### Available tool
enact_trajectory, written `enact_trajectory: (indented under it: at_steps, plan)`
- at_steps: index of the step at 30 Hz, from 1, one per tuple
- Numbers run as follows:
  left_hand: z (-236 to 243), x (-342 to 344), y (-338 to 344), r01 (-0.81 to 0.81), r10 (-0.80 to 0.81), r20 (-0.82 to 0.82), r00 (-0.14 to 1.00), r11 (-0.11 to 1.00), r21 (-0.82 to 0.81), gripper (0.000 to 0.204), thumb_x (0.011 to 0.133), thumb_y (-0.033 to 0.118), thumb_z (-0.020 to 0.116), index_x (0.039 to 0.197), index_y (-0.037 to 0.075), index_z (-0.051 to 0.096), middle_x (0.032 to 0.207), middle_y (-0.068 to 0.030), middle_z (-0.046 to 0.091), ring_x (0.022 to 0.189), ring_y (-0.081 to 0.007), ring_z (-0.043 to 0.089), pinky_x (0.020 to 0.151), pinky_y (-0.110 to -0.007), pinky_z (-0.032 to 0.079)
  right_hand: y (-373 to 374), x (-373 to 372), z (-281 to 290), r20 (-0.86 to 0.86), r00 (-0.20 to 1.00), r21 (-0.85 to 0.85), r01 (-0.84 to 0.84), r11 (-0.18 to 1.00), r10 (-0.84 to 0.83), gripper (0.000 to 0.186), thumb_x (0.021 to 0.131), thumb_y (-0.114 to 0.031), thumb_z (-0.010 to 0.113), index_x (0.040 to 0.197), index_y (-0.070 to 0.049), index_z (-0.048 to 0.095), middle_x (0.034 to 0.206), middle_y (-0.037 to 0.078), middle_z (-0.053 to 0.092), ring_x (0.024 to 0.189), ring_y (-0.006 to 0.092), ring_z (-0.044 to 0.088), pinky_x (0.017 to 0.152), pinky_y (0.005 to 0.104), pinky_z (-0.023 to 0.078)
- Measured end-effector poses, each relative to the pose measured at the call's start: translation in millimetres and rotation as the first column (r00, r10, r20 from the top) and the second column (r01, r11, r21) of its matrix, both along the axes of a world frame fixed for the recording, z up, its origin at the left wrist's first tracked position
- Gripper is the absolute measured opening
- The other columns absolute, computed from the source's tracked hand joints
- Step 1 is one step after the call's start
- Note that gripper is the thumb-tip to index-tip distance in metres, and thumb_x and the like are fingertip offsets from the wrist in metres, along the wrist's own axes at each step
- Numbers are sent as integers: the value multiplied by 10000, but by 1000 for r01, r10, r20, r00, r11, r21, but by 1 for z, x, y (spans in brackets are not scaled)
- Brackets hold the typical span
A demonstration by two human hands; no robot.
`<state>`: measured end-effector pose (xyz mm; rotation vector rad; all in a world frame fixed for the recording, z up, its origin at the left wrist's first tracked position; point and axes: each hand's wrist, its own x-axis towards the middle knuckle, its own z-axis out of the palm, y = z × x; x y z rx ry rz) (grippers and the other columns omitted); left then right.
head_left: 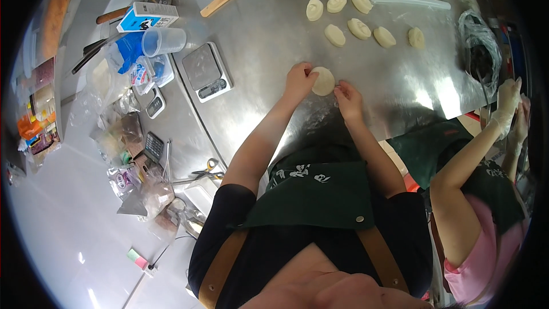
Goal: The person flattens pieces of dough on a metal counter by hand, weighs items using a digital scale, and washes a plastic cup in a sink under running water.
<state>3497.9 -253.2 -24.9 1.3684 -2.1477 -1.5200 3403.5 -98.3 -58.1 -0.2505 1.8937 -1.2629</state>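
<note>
A flat round disc of pale dough [323, 82] is between my hands on the steel table [257, 46]. My left hand [304, 79] grips its left edge, fingers closed on it. My right hand [346, 96] pinches its lower right edge. Beyond it, several oval pieces of shaped dough [359, 30] lie apart from one another, and a long white rolling rod [409, 1] rests near the back.
A digital scale [206, 71], a scraper [221, 1], a carton [147, 17], plastic cups, bags and scissors [206, 169] crowd the left. At right are a plastic-wrapped bundle [480, 46] and a co-worker's gloved hand [506, 106] beside my right arm.
</note>
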Motion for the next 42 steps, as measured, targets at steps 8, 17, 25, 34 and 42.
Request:
enact_trajectory:
  at_steps: [8, 17, 25, 34, 42]
  plan:
    - [4, -16, 13, 177, -96, 265, 959, 938, -300, 207, 717, 152, 683, 873, 22, 640, 891, -145, 633, 878, -295, 598, 726, -365, 492, -18, 2, 15, 131, 991, 61, 22, 998, -30, 284, 810, -48, 657, 1073, 50, 616, 893, 77, 650, 787, 132, 607, 731, 261, 490]
    - [31, 3, 49, 132, -142, -6, 990, 936, -327, 194, 762, 43, 625, 936, 51, 538, 930, -145, 593, 866, -341, 589, 726, -411, 481, -6, 7, 14, 147, 988, -66, 61, 996, -51, 336, 810, -42, 659, 1127, 43, 586, 984, 91, 645, 855, 164, 624, 782, 277, 502]
    - [90, 14, 42, 70, -31, -214, 976, 981, 178, 226, 820, 77, 667, 1002, 17, 546, 972, -96, 622, 905, -214, 626, 745, -317, 518, 8, -19, 48, 746, 537, -602, 292, 743, 394, 536, 931, -338, 563, 1335, -11, 434, 1287, 118, 529, 1204, 210, 495, 1008, 366, 404]
    - [86, 19, 46, -61, 54, -248, 967, 998, -23, 346, 877, 62, 602, 1212, 3, 540, 1144, -129, 573, 1023, -213, 588, 805, -323, 524, -3, -19, 71, 922, 337, -338, 472, 814, 188, 604, 997, -484, 278, 1290, 9, 468, 1309, 127, 523, 1231, 247, 485, 1039, 385, 379]
    - [79, 18, 59, -162, 506, -302, 808, 683, 712, 390, 957, 162, 528, 1279, -45, 454, 1232, -112, 543, 1113, -207, 547, 937, -351, 457, -9, -13, 84, 844, 446, -489, 410, 770, 299, 474, 993, -336, 404, 1277, 37, 474, 1281, 134, 539, 1199, 240, 511, 1035, 384, 392]
